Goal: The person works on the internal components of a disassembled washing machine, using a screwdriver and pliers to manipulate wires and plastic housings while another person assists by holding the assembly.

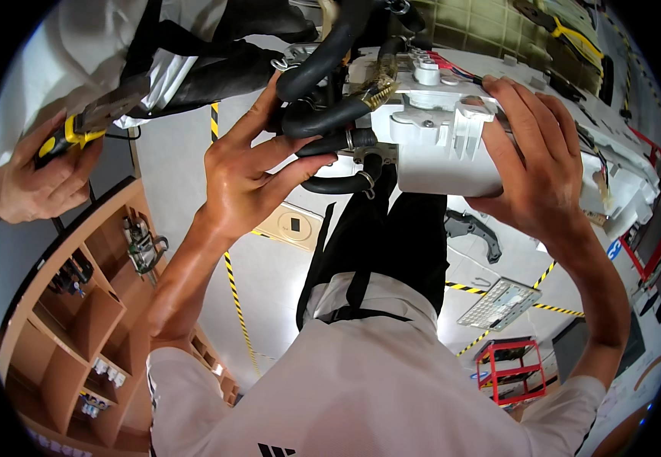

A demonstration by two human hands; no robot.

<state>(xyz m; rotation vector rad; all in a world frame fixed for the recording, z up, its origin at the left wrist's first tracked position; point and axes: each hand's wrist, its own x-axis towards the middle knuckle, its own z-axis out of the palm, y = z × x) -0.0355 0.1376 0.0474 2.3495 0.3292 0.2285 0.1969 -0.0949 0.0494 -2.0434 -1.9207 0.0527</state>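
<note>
My left hand (250, 171) is closed around a bundle of black rubber hoses (323, 114) with metal clamps, thumb pressed on the lower hose. My right hand (536, 164) grips the side of a white plastic housing (441, 156) that the hoses run into. Red and black wires (452, 67) and a brass-coloured fitting (376, 93) sit on top of the housing. Both forearms rise from my white shirt (368, 381) at the lower edge.
Another person's hand (33, 186) at the left holds yellow-handled pliers (79, 129). A wooden compartment shelf (79, 320) stands lower left. Yellow-black tape (233, 289) crosses the floor, where a perforated white plate (498, 303), a black part (473, 228) and a red cart (515, 372) lie.
</note>
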